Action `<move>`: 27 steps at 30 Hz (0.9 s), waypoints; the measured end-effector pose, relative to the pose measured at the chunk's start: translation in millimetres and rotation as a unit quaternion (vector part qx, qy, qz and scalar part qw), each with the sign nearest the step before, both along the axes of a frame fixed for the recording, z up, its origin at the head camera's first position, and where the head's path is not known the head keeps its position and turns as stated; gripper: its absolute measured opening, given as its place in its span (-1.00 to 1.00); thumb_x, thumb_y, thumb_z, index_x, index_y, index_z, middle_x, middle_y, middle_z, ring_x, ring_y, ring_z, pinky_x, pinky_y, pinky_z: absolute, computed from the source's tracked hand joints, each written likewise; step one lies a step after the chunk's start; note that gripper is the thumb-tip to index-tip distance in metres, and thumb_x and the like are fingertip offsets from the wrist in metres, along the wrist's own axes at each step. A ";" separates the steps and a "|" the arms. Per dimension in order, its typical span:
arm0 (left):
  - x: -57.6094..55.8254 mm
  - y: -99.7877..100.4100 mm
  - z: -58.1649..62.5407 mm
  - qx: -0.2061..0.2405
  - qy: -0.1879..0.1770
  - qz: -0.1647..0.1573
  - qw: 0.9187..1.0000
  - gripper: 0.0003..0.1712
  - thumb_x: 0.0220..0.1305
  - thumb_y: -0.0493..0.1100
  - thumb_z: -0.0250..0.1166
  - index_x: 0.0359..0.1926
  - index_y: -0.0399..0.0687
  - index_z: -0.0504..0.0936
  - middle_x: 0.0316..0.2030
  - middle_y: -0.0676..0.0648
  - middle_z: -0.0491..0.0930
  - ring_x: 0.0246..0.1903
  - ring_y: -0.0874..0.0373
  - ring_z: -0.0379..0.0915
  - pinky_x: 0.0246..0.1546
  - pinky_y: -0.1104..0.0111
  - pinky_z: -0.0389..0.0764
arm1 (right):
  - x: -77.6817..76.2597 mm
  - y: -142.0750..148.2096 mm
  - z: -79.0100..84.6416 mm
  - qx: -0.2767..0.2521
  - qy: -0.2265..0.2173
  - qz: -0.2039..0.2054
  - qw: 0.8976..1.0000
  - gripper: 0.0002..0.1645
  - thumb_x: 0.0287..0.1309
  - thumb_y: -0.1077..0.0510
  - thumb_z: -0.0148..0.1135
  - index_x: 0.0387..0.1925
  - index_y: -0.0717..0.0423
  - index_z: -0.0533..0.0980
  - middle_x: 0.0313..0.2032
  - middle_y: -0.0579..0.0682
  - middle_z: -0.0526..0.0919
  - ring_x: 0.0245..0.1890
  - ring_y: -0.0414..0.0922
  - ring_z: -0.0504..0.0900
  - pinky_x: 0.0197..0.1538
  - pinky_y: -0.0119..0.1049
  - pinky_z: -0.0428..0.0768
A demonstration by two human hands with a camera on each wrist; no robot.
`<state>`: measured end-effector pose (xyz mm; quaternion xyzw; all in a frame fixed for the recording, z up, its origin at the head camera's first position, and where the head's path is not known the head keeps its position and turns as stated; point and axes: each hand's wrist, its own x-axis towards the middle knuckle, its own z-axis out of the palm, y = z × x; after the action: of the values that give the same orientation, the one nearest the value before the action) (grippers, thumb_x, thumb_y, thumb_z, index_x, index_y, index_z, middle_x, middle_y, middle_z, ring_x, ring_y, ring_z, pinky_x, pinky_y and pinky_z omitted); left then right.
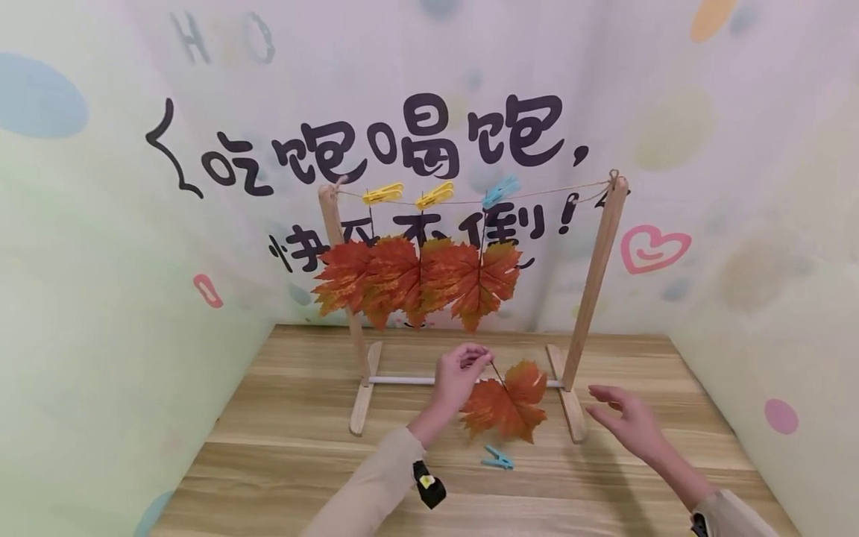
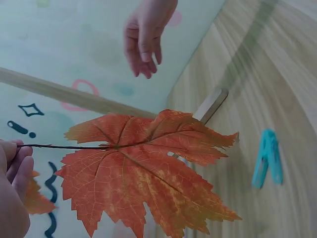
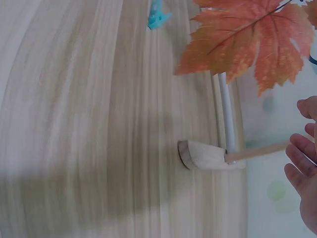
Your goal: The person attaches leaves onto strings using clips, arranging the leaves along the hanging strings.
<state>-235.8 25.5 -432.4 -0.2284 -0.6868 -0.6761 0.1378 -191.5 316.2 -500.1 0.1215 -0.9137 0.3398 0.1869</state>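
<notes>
My left hand (image 1: 459, 377) pinches the dark stem of an orange-red artificial maple leaf (image 1: 511, 406), whose blade spreads out to the right of the fingers in the head view. Over on the right, my right hand (image 1: 627, 421) is held in the air beside the stand's right foot, fingers relaxed and holding nothing. A blue clothespin (image 1: 498, 458) lies on the table below the leaf. Behind, several similar leaves (image 1: 479, 287) hang by their stems from a string, clipped with yellow clothespins (image 1: 436, 195) and a blue clothespin (image 1: 502, 191).
A wooden stand carries the string (image 1: 557, 191) between its left post (image 1: 331, 216) and right post (image 1: 596, 287). A white rod (image 1: 403, 380) joins the feet low down. The wood-grain table (image 1: 282, 462) meets a printed backdrop (image 1: 705, 171) behind and at both sides.
</notes>
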 end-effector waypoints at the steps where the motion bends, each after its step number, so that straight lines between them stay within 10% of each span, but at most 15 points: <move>1: 0.0 -5.1 3.4 -0.004 0.007 -0.001 1.000 -0.87 0.12 -0.41 0.22 -0.33 -0.49 0.56 -0.38 -0.33 0.62 -0.34 -0.13 0.59 -0.33 0.41 0.60 | -0.6 -3.2 -2.1 -0.002 -0.002 0.006 1.000 -0.61 -0.03 0.27 0.31 -0.11 0.35 0.51 -0.20 0.18 0.63 -0.21 0.00 0.56 -0.15 -0.07 0.54; 10: 6.6 -41.7 30.6 -0.026 0.017 0.010 0.999 -0.86 0.15 -0.39 0.21 -0.31 -0.48 0.56 -0.35 -0.36 0.61 -0.31 -0.23 0.55 -0.30 0.12 0.58 | -8.1 -39.0 -22.6 -0.026 -0.033 0.055 0.998 -0.60 -0.06 0.27 0.33 -0.12 0.34 0.51 -0.20 0.18 0.63 -0.21 0.06 0.58 -0.15 -0.01 0.53; 27: 10.5 -84.6 58.2 -0.072 0.116 0.059 0.989 -0.92 0.10 -0.46 0.21 -0.34 -0.44 0.58 -0.38 -0.30 0.62 -0.39 -0.18 0.56 -0.40 0.45 0.59 | -12.7 -121.4 -59.2 -0.060 -0.111 0.162 0.979 -0.53 -0.05 0.24 0.33 -0.09 0.43 0.46 -0.19 0.28 0.58 -0.23 0.17 0.56 -0.21 -0.06 0.56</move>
<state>-225.3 -59.1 -374.3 -0.2737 -0.7254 -0.5846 0.2389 -204.2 194.8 -559.4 0.2178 -0.8748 0.4314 0.0336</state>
